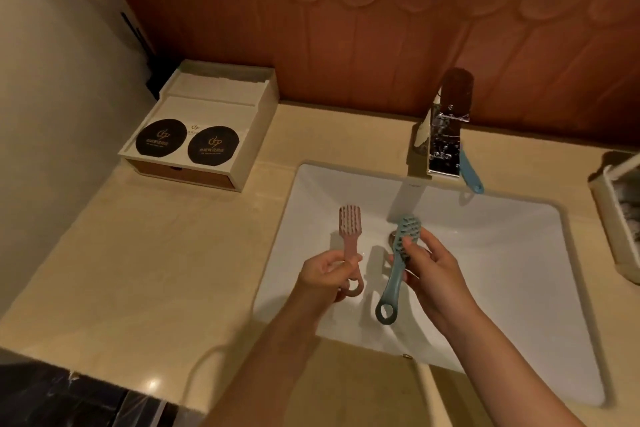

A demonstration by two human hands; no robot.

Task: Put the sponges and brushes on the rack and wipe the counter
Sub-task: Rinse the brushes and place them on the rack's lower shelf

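Over the white sink (502, 253) my left hand (325, 276) grips a pink brush (350, 229) by its handle, bristle head pointing away from me. My right hand (431, 274) holds a teal brush (398, 263) near its head, the looped handle end hanging toward me. A second blue brush handle (470, 175) pokes out from behind the faucet over the sink's back rim. A white rack (620, 218) shows at the right edge of the counter, partly cut off. No sponge is visible.
A chrome faucet (445, 135) stands at the back of the sink. A white amenity box (207, 125) with two black round coasters sits at the back left on the beige counter (145, 270). A brown wall panel runs behind.
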